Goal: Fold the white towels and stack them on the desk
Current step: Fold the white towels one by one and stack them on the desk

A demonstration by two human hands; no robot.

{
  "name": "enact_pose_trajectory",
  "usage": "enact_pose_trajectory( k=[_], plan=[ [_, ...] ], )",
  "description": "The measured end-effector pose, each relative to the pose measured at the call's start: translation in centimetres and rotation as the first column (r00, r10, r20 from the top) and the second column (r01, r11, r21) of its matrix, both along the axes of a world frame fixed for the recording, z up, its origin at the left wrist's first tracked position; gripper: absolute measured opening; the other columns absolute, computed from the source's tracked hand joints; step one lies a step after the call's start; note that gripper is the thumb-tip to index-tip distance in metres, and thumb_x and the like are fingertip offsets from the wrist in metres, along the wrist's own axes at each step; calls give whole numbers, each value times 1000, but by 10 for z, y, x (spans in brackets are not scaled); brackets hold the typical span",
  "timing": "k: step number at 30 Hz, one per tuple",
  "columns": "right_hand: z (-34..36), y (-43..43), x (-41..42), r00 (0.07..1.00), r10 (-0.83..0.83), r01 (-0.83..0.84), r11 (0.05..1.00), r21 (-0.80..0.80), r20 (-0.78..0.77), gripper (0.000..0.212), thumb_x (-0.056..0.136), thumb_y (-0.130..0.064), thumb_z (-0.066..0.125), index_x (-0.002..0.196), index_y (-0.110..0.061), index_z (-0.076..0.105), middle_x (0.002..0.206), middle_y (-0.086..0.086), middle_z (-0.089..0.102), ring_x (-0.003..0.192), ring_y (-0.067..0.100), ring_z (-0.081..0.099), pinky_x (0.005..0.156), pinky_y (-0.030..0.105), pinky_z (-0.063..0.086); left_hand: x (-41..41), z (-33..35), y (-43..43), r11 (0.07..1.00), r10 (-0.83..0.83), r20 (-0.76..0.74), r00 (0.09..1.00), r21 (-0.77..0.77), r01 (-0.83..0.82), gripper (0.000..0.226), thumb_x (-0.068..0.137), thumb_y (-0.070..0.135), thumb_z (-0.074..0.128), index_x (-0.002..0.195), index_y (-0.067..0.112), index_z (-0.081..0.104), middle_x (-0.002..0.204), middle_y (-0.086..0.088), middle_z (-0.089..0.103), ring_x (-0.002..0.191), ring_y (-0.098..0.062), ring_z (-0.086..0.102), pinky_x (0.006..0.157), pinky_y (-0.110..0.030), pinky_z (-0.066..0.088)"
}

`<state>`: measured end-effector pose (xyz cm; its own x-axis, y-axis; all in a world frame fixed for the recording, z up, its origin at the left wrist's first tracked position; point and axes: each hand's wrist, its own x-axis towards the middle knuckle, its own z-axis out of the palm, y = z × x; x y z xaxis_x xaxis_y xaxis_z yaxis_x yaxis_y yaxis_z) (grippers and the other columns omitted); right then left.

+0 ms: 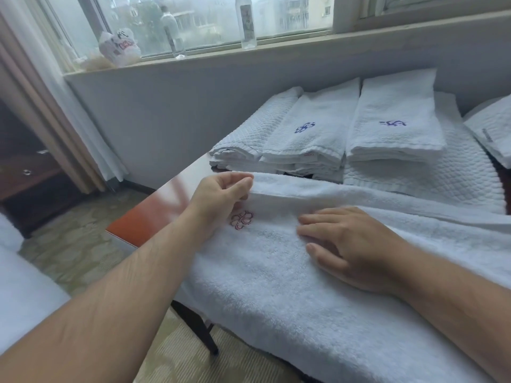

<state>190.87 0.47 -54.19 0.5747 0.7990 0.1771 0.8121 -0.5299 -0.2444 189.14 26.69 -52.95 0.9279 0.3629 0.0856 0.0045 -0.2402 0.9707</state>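
Note:
A large white terry towel (276, 286) with a small red flower emblem lies spread over the near part of the reddish desk (154, 205) and hangs over its front edge. My left hand (221, 194) pinches the towel's folded far-left corner. Flat on the towel, to the right of the emblem, my right hand (351, 241) presses with straight fingers. Behind them sit folded white towels: a quilted one (254, 134), one with a blue flower mark (312, 128) and one with a blue logo (395, 123).
A wider quilted towel (456, 172) lies under the right stack, and another folded towel (495, 131) is at the far right. Two clear bottles (246, 20) and a plastic bag (119, 48) stand on the window sill. Curtain and dark cabinet are at left.

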Motion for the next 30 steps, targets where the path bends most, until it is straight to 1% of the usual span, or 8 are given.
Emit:
enact_pose_trajectory(
  k=[3, 7, 12, 16, 21, 25, 28, 30],
  plan=[
    [-2, -1, 4, 1000, 3, -4, 999, -40, -20, 64, 94, -58, 25, 151, -36, 44, 161, -15, 33, 150, 4, 25, 121, 23, 14, 1, 14, -7, 981, 1, 54, 999, -192, 10, 7, 95, 10, 67, 101, 14, 70, 85, -3, 70, 72, -13, 70, 70, -23, 59],
    [-5, -2, 8, 1000, 21, -22, 998, -53, -16, 54, 104, -49, 39, 155, -33, 37, 165, -12, 23, 153, 5, 13, 111, 5, -5, 0, 38, -5, 858, 84, 152, 985, -514, 6, 15, 95, 0, 61, 104, 9, 69, 78, -3, 71, 66, -12, 68, 63, -18, 55],
    [-14, -5, 11, 983, -12, 19, 999, 35, -181, 52, 103, -44, 43, 155, -39, 34, 164, -23, 17, 146, -10, 11, 109, 1, -1, -13, 43, 12, 771, 128, 71, 989, -635, -54, 22, 96, -2, 53, 108, 6, 70, 86, -4, 62, 56, -8, 60, 52, -11, 46],
    [-18, -4, 3, 963, -16, 59, 987, 152, -268, 49, 102, -31, 54, 150, -29, 44, 150, -18, 39, 130, -5, 33, 94, -9, 7, -31, 23, 18, 873, 112, -169, 979, -453, -178, 25, 96, -4, 48, 101, 8, 69, 87, -6, 58, 48, -5, 58, 44, -10, 42],
    [-7, -8, -7, 971, 102, -65, 983, 173, -215, 45, 93, -29, 71, 135, -33, 58, 132, -32, 44, 124, -10, 42, 102, -2, 18, -35, 6, 16, 960, 252, -213, 944, -70, -272, 28, 92, -6, 51, 102, 12, 70, 78, -7, 64, 42, -5, 54, 41, -15, 40],
    [-5, -9, -10, 956, 179, -130, 968, 213, -233, 39, 93, -37, 68, 131, -31, 62, 130, -28, 54, 122, -19, 44, 103, 2, 27, -33, 1, 15, 872, 361, -154, 920, 406, -275, 28, 89, 8, 55, 100, 27, 73, 82, 4, 69, 42, -3, 52, 42, -15, 38],
    [-8, -10, -7, 924, 195, -125, 967, 222, -328, 35, 97, -28, 65, 126, -44, 55, 134, -28, 54, 126, -16, 45, 108, 8, 30, -36, -2, 13, 815, 333, -115, 936, 535, -224, 32, 90, 11, 53, 106, 30, 73, 91, 8, 66, 41, 0, 51, 40, -10, 34],
    [-10, -10, -6, 916, 187, -109, 968, 228, -355, 34, 96, -29, 63, 121, -49, 53, 132, -29, 56, 126, -15, 46, 108, 8, 30, -37, -7, 9, 766, 317, -48, 947, 602, -226, 35, 90, 8, 50, 108, 27, 75, 101, 1, 69, 58, -4, 58, 54, -11, 44]
  ],
)
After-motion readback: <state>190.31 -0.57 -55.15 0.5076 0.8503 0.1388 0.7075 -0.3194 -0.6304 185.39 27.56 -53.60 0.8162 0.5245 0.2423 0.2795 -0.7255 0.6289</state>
